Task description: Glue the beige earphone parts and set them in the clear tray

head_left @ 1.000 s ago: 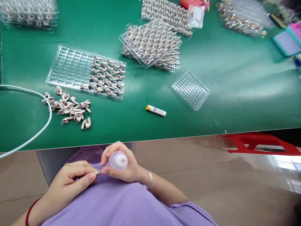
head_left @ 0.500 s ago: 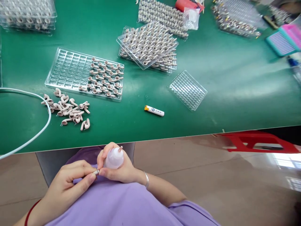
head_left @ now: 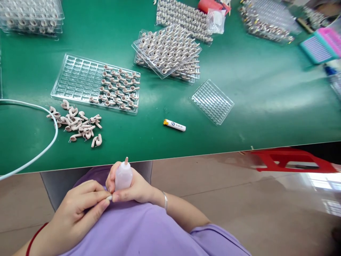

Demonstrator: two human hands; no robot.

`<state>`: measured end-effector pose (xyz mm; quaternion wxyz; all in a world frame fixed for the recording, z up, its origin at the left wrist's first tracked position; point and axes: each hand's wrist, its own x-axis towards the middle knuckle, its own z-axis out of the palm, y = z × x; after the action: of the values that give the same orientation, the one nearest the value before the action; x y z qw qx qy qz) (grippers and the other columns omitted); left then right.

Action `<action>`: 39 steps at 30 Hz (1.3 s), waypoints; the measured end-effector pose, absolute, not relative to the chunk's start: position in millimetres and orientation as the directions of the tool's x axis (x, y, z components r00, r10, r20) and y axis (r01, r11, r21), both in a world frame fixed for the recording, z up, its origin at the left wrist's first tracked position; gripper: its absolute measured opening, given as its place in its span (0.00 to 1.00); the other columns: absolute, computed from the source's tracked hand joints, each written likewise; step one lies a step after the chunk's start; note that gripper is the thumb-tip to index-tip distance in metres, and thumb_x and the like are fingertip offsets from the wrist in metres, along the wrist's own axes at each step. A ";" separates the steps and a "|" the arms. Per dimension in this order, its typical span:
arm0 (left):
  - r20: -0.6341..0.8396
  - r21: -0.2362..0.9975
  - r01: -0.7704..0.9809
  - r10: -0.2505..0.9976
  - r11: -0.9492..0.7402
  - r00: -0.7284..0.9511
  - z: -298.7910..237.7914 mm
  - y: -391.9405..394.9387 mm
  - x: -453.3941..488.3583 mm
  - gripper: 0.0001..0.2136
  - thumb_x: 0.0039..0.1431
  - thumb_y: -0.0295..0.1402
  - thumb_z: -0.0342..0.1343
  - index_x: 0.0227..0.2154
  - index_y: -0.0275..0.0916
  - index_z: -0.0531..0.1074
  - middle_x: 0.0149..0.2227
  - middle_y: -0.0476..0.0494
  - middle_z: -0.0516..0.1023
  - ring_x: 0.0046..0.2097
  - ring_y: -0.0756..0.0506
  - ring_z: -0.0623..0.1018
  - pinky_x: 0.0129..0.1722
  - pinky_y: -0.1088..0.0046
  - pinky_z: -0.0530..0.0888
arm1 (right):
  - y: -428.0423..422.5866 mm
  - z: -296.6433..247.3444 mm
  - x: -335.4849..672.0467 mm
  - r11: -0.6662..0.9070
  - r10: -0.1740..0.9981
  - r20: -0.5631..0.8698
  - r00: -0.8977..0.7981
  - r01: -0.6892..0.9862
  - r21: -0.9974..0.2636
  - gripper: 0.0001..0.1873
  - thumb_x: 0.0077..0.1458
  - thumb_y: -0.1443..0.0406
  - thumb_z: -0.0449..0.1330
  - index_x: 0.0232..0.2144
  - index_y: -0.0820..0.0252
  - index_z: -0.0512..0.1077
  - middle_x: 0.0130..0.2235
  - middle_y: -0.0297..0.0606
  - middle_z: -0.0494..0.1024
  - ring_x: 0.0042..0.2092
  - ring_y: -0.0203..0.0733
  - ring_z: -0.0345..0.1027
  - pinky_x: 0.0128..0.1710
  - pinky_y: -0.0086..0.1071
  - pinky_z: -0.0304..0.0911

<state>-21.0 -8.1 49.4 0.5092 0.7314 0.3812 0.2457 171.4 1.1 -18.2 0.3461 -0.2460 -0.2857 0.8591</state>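
Observation:
Over my lap, my left hand (head_left: 82, 206) pinches a small pale earphone shell (head_left: 109, 197) between thumb and fingertips; most of it is hidden. My right hand (head_left: 135, 188) is wrapped around a translucent white squeeze bottle (head_left: 124, 176) with a thin brownish tip pointing up. The right thumb and fingertip meet the near end of the shell. On the table ahead lies a loose pile of beige earphone shells (head_left: 76, 122), some with fine wires. Behind it, a clear plastic tray (head_left: 77, 76) holds rows of similar shells in its right half.
Stacked filled trays (head_left: 170, 49) stand farther back, with another stack (head_left: 32, 17) at far left. A white lighter (head_left: 174, 125) and a small clear tray (head_left: 212, 102) lie to the right. A white cable (head_left: 39, 156) curves at left. A red stool (head_left: 295, 160) is below the table edge.
The bottle has tilted more upright and shifted slightly left, its tip now pointing up. My right hand has turned with it. Both hands stay together at the small shell.

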 end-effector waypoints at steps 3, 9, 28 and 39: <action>0.026 0.902 0.333 0.805 -0.274 0.592 51.4 -8.0 -19.8 0.13 0.63 0.23 0.50 0.43 0.44 0.75 0.33 0.48 0.75 0.34 0.51 0.76 0.33 0.79 0.73 | 3.7 -17.0 172.4 -0.622 0.714 -0.244 -0.656 -0.434 -0.652 0.24 0.38 0.67 0.75 0.33 0.58 0.66 0.30 0.29 0.73 0.33 0.32 0.68 0.35 0.28 0.65; 0.151 0.840 0.343 0.787 -0.421 0.598 45.9 -11.7 -24.5 0.15 0.62 0.20 0.48 0.47 0.41 0.73 0.37 0.44 0.74 0.38 0.50 0.75 0.35 0.77 0.74 | 6.8 -5.6 173.9 -0.539 0.759 -0.216 -0.614 -0.407 -0.737 0.24 0.38 0.65 0.75 0.33 0.58 0.65 0.31 0.29 0.73 0.33 0.32 0.67 0.34 0.28 0.65; 0.284 0.649 0.538 0.827 -0.538 0.486 55.3 20.5 -26.4 0.12 0.60 0.26 0.56 0.44 0.47 0.76 0.35 0.49 0.78 0.35 0.50 0.78 0.33 0.78 0.74 | 28.4 10.6 187.7 -0.083 0.944 -0.005 -0.330 -0.221 -0.972 0.21 0.46 0.58 0.71 0.36 0.55 0.64 0.33 0.33 0.75 0.32 0.36 0.70 0.32 0.31 0.67; 0.409 0.333 0.860 0.881 -0.386 0.237 64.6 192.5 -37.6 0.15 0.63 0.38 0.48 0.40 0.41 0.80 0.38 0.42 0.79 0.40 0.41 0.77 0.40 0.65 0.72 | 133.9 9.8 242.3 0.476 0.879 0.318 -0.356 0.622 -0.622 0.16 0.54 0.68 0.61 0.47 0.60 0.68 0.49 0.48 0.76 0.50 0.52 0.68 0.51 0.48 0.66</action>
<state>-37.6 192.5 64.6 0.0193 0.7862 0.5538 0.2736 242.3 133.9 9.8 0.3181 -0.4700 -0.7981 0.2020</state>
